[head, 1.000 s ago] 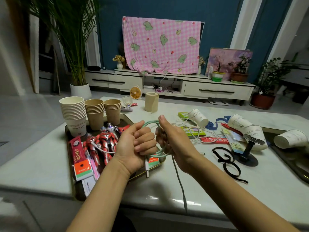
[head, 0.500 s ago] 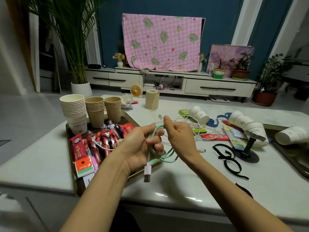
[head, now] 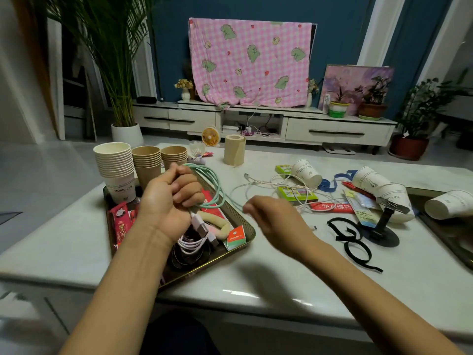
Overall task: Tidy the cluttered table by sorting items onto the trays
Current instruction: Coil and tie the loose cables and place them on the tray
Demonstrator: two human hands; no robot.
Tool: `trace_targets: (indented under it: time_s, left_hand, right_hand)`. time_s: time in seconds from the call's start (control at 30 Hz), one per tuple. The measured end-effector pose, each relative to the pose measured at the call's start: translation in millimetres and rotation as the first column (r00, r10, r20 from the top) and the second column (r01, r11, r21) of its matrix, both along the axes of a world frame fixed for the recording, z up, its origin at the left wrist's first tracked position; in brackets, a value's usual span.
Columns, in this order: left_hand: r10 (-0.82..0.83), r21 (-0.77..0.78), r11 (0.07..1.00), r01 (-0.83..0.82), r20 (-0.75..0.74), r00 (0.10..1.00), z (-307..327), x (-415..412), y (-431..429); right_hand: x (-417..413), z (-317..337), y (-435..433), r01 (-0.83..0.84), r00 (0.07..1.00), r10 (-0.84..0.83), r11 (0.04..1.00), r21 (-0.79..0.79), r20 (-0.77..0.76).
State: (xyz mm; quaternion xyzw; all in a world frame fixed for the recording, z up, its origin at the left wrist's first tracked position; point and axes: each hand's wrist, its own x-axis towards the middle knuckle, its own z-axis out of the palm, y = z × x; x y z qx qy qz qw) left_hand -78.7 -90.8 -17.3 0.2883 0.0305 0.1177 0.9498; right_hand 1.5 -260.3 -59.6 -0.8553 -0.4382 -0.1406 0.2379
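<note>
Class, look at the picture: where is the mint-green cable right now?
Head view, left of centre: the mint-green cable is coiled in the left hand, held above the left tray just in front of the brown cup stacks.

I read "MUSIC LIFE" on the bottom cup of the upright white paper cup stack, and again on the tipped white paper cup. The lying cup stack shows only "SIC LIFE". The red sachet carries white Chinese characters I cannot make out. The script on the orange-and-white box is too small for me.
</note>
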Motion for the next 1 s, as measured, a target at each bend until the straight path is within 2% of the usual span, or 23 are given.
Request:
trace_targets:
  time_s: [0.07,0.13,0.2,0.23,0.27,0.37,0.47,0.5,0.53,0.57,0.6,0.63,0.7,0.77,0.83,0.93,1.0]
  left_hand:
    - [0.111,0.127,0.986,-0.105,-0.043,0.993,-3,7,-6]
    - [0.246,0.376,0.906,-0.196,-0.089,0.965,-10,14,-17]
    - [0.372,0.685,0.702,-0.195,-0.119,0.92,-20,19,-29]
    - [0.399,0.799,0.586,-0.132,-0.144,0.905,-25,19,-33]
    - [0.386,0.858,0.513,-0.041,-0.187,0.903,-28,19,-36]
    - [0.206,0.81,0.55,0.206,-0.37,0.906,-32,12,-38]
    - [-0.026,0.729,0.558,0.398,-0.464,0.886,-31,9,-39]
    - [-0.149,0.663,0.587,0.465,-0.476,0.866,-29,9,-39]
    - [-0.253,0.589,0.62,0.518,-0.475,0.843,-26,10,-39]
    - [-0.324,0.533,0.637,0.557,-0.47,0.821,-23,10,-38]
    - [-0.365,0.504,0.635,0.586,-0.472,0.802,-20,10,-38]
    - [-0.397,0.478,0.631,0.612,-0.478,0.783,-19,10,-38]
    - [-0.43,0.417,0.639,0.647,-0.504,0.749,-21,12,-39]
    - [-0.417,0.367,0.665,0.65,-0.54,0.731,-24,13,-41]
    - [-0.306,0.378,0.725,0.576,-0.572,0.761,-29,14,-47]
    - [0.032,0.576,0.761,0.299,-0.493,0.87,-41,20,-58]
    - [0.198,0.638,0.758,0.135,-0.423,0.885,-48,23,-66]
  right_hand:
    - [-20,-2,5,0.022,0.976,0.045,0.952,-0.306,0.212]
    - [-44,2,13,-0.044,0.948,0.165,0.914,-0.403,0.271]
    - [-58,11,20,-0.113,0.925,0.257,0.889,-0.444,0.279]
    - [-60,17,22,-0.133,0.915,0.283,0.885,-0.447,0.289]
    - [-59,24,23,-0.144,0.9,0.303,0.886,-0.441,0.314]
    - [-49,39,14,-0.142,0.908,0.259,0.93,-0.338,0.33]
    - [-36,46,4,-0.155,0.972,0.172,0.982,-0.111,0.161]
    - [-32,47,0,-0.164,0.986,0.164,0.986,-0.008,0.015]
    - [-28,46,-3,-0.181,0.961,0.207,0.972,0.148,-0.185]
    - [-25,43,-5,-0.173,0.872,0.296,0.931,0.321,-0.389]
    - [-23,38,-6,-0.123,0.765,0.372,0.886,0.448,-0.526]
    - [-23,31,-5,-0.062,0.702,0.397,0.862,0.504,-0.591]
    - [-24,12,0,0.032,0.669,0.369,0.853,0.52,-0.646]
    - [-27,-4,6,0.112,0.637,0.342,0.845,0.522,-0.691]
    - [-25,-16,10,0.171,0.682,0.267,0.847,0.504,-0.68]
    - [-20,-23,15,0.262,0.741,0.21,0.783,0.564,-0.637]
    - [-21,-27,20,0.289,0.794,0.193,0.714,0.638,-0.576]
